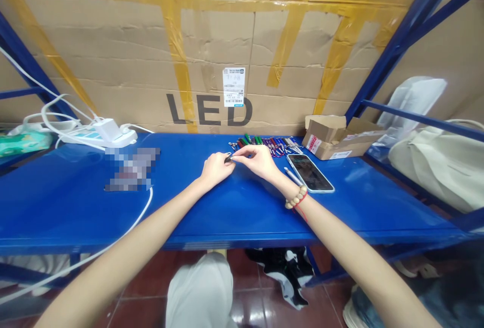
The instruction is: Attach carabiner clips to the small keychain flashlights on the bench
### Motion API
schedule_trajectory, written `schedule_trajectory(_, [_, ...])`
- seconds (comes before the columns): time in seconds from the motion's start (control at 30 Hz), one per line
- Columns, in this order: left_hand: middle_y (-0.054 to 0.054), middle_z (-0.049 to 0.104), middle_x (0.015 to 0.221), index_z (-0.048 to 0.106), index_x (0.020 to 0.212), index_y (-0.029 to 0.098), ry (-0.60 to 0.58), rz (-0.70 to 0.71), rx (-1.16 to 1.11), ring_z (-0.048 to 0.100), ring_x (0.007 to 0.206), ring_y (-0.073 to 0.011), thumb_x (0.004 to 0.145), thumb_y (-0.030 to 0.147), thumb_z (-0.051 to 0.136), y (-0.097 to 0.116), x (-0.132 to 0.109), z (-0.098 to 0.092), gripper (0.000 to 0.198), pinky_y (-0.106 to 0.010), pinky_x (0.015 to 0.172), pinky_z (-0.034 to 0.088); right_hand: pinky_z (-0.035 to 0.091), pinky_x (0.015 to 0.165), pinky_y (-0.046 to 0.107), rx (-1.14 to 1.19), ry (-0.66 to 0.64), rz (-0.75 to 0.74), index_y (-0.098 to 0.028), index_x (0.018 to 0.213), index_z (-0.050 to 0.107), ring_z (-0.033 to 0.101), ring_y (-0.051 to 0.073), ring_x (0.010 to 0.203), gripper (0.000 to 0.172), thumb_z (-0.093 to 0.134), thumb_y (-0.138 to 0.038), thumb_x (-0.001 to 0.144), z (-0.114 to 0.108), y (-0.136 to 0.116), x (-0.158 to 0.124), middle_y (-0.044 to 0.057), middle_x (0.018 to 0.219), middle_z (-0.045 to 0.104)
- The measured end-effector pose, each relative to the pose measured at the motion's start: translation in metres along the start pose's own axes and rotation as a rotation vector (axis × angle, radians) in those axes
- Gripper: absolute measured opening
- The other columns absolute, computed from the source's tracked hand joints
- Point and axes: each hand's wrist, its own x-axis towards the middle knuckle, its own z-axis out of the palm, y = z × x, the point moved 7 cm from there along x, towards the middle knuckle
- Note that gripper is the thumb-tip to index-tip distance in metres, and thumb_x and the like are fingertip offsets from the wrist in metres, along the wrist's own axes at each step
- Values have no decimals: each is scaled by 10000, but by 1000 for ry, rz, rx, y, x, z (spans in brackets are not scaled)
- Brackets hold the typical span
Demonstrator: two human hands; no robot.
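Observation:
My left hand (215,168) and my right hand (259,160) meet over the blue shelf (234,207). Both are closed in a pinch on one small dark item (228,158) with a metal end, held between the fingertips just above the shelf. A beaded bracelet and a red thread sit on my right wrist. Behind my hands lies a row of small coloured keyring-like items (266,142), green, red, blue and silver. What exactly the pinched item is stays too small to tell.
A phone (310,172) lies face up right of my right hand, a thin pen beside it. An open cardboard box (333,139) stands at the back right. A white power strip (108,133) with cables is back left. A large LED carton forms the back wall.

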Motion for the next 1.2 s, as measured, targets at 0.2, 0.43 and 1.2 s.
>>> schedule_trajectory(0.2, [-102, 676, 750, 654, 666, 175, -64, -2, 143, 622, 733, -227, 718, 273, 440, 3, -3, 1, 241, -252, 579, 378, 483, 658, 241, -19, -20, 18, -166, 714, 717, 645, 159, 702, 119, 687, -272, 672, 5, 1, -1, 37, 749, 715])
schedule_trajectory(0.43, [-110, 684, 776, 673, 688, 173, -122, 84, 187, 631, 778, -250, 721, 256, 449, 7, -4, 4, 242, -268, 609, 412, 406, 592, 207, -201, -218, -114, -153, 692, 634, 564, 114, 615, 187, 563, -285, 804, 12, -5, -7, 17, 665, 647])
schedule_trajectory(1.2, [-87, 692, 864, 688, 794, 200, -122, 94, 163, 625, 847, -242, 772, 245, 443, 17, -7, 10, 251, -282, 667, 443, 278, 426, 207, 277, -531, 265, -153, 510, 522, 354, 66, 380, 403, 465, -400, 823, 24, 11, -11, -50, 383, 405])
